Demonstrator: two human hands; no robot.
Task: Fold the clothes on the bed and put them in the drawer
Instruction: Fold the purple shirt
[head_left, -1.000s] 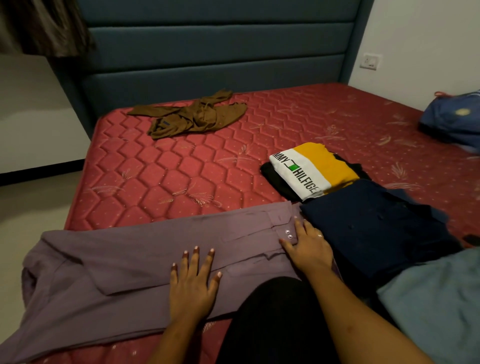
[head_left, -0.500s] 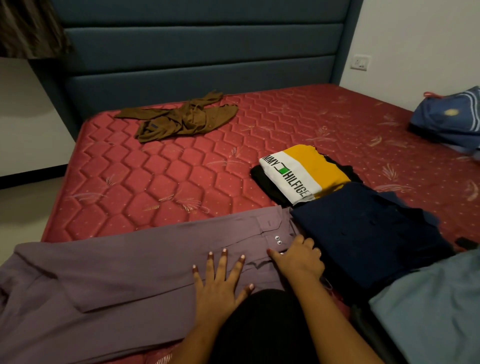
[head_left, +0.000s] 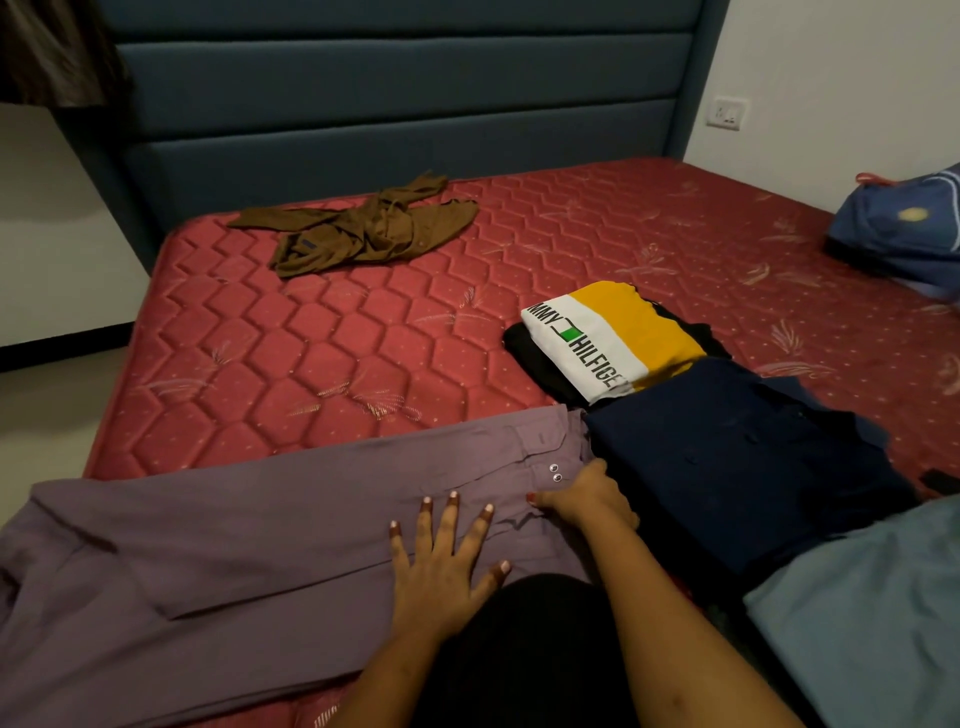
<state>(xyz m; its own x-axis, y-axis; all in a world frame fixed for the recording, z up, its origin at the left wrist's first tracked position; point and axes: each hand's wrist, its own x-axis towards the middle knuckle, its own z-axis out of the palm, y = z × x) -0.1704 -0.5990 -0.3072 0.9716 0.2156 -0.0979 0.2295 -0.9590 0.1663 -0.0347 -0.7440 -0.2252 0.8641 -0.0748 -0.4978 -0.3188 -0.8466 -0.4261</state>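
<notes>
A purple shirt (head_left: 218, 540) lies spread along the near edge of the red mattress (head_left: 322, 353). My left hand (head_left: 441, 566) presses flat on it with fingers spread. My right hand (head_left: 587, 501) grips the shirt's cuffed end near two small buttons, fingers curled on the fabric. Right of it lies a folded navy garment (head_left: 737, 457). Behind that sits a folded white and yellow T-shirt (head_left: 608, 338) on a black garment. A crumpled brown shirt (head_left: 363, 228) lies near the headboard.
A blue padded headboard (head_left: 405, 104) backs the bed. A blue bag (head_left: 904, 228) sits at the far right edge. Light blue cloth (head_left: 872, 613) lies at the lower right. The floor shows to the left of the mattress.
My left hand slid right along the purple shirt toward my right hand. My right hand's fingers curled onto the cuff end. The view shifted slightly.
</notes>
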